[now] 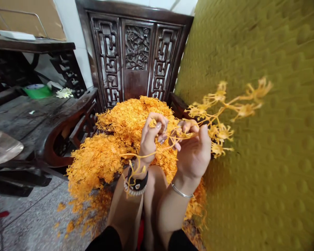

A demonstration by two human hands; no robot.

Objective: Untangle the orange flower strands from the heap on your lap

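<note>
My left hand [151,136] is closed, its fingers pinching a thin orange plastic stem. My right hand [195,148] is curled around a branched orange plastic flower sprig [225,111] that fans out to the right, blurred by motion. Both hands meet in front of a big heap of the same orange sprigs [115,146] piled on a dark wooden chair [136,55]. A loose orange strand hangs over my left wrist, which wears a black band and beads. A silver bangle circles my right wrist.
An olive-yellow padded surface [264,139] fills the right side. A dark wooden table [28,115] stands at left with a green dish [38,91] and a white flower piece [64,92]. Orange bits lie scattered on the grey floor [23,223].
</note>
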